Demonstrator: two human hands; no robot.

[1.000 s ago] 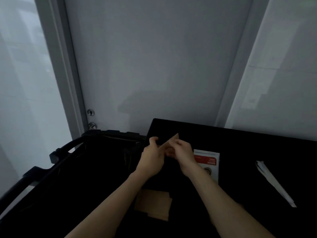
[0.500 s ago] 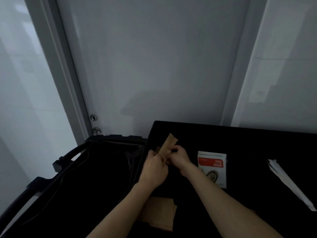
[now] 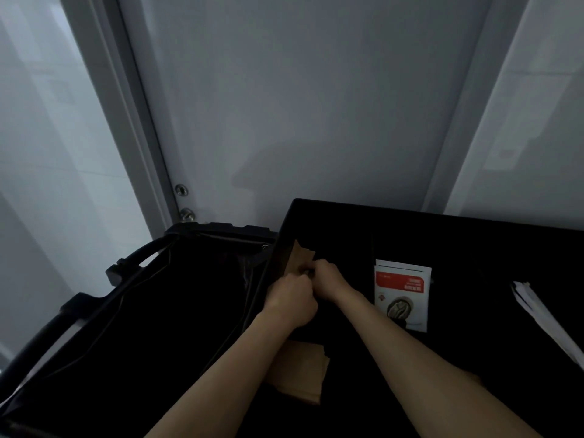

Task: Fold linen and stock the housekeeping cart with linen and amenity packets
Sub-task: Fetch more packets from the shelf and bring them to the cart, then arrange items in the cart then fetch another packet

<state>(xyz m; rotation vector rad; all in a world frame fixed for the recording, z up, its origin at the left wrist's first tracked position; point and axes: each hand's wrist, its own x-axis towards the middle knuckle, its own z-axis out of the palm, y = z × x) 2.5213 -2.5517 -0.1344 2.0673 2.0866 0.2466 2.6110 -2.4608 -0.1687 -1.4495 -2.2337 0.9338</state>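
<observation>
Stocking step: both hands, left hand (image 3: 292,298) and right hand (image 3: 327,276), pinch brown packets (image 3: 298,262) against the cart tray (image 3: 474,229) wall; next, probably let go.

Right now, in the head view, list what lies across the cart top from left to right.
Black bag frame → brown packet held upright by both hands → red and white packet → white packets at the right edge.
</observation>
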